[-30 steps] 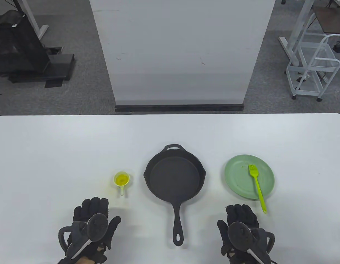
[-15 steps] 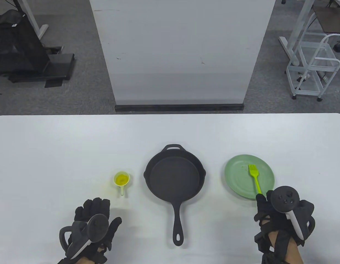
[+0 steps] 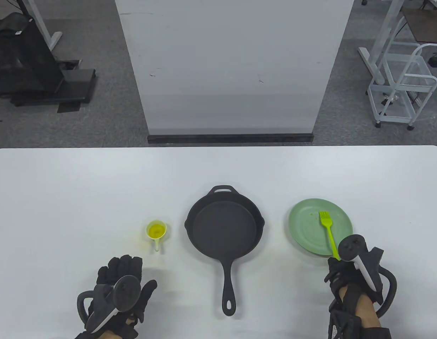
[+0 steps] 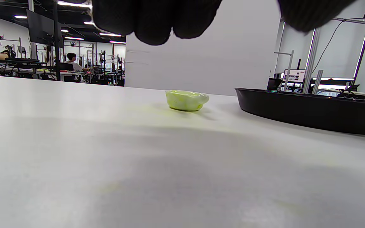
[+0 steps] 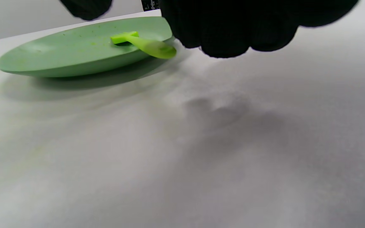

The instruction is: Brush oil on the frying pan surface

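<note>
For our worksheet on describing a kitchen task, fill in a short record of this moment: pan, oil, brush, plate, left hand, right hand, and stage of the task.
pan: black frying pan at table centre, handle toward the person, inside looks dry
oil: small cup of yellow oil, left of the pan
brush: green brush, bristles on the plate, handle end hidden under the right hand
plate: green plate, right of the pan
left hand: left hand near the table edge, holding nothing
right hand: right hand over the brush handle; grip not visible
stage: brush not yet dipped

Black frying pan [image 3: 223,227], pale green plate [image 3: 305,229], lime-green brush [image 3: 328,231], yellow oil cup [image 3: 156,231], white table [image 3: 80,197], black gloves [image 3: 124,282]
</note>
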A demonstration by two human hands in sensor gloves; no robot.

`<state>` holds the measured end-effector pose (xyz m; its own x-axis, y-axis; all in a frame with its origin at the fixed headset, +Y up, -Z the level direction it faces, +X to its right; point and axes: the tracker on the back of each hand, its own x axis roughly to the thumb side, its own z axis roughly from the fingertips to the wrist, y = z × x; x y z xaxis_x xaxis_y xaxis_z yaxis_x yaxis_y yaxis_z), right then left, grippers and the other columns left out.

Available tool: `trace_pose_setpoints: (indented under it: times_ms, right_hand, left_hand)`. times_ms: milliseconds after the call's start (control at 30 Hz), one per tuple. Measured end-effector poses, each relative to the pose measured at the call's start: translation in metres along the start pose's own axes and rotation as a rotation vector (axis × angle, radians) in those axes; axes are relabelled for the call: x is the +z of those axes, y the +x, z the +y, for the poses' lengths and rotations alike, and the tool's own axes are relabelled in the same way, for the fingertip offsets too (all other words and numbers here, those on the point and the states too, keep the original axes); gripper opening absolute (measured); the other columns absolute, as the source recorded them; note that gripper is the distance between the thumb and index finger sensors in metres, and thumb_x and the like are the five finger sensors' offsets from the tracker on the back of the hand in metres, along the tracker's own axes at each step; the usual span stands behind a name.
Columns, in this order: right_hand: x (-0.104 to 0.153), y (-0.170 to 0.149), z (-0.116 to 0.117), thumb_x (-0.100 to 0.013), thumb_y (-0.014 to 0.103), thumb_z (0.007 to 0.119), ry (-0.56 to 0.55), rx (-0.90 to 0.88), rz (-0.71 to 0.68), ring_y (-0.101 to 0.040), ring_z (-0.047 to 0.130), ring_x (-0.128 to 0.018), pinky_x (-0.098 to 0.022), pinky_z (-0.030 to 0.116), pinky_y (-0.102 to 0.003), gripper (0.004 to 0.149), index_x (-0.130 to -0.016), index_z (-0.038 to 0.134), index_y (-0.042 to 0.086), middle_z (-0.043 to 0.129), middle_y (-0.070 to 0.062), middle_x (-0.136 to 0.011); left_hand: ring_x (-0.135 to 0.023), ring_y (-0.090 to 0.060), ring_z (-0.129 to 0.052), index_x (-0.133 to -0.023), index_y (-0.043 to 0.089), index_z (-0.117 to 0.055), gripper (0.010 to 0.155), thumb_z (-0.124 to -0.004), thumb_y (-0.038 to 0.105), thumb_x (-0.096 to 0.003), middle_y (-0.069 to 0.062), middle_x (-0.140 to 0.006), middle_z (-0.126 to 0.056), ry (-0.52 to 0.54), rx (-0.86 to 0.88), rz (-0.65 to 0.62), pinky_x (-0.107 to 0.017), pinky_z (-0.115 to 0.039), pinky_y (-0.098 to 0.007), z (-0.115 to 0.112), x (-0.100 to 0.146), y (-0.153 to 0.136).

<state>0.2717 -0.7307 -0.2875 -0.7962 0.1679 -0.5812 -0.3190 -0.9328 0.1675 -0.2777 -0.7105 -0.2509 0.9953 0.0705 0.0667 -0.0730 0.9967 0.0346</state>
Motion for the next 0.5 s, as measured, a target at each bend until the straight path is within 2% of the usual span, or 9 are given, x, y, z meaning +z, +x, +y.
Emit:
trace_pose_setpoints:
  times_ms: [167,500]
  right_hand:
    - [-0.008,0.001,0.007,-0.042,0.051,0.069,0.042,0.012,0.024,-0.05,0.078,-0.066,-0.035,0.074,-0.046,0.063,-0.086,0.074,0.006,0.08,-0.024,-0.078]
    - [-0.015,0.005,0.016,-0.042,0.046,0.071,0.07,0.046,0.042,-0.048,0.08,-0.063,-0.035,0.074,-0.045,0.048,-0.073,0.08,0.01,0.084,-0.019,-0.071]
  left_hand:
    - [-0.105,-0.042,-0.048,-0.105,0.022,-0.047,0.076,-0.061,0.065,-0.0433,-0.01,-0.113,-0.049,0.001,0.004,0.005,-0.075,-0.039,-0.063,0.0,0.0,0.0]
    - [-0.105,-0.042,-0.047,-0.105,0.023,-0.047,0.076,-0.061,0.065,-0.0433,-0.009,-0.113,-0.048,-0.001,-0.006,0.009,-0.075,-0.039,-0.063,0.001,0.0,0.0]
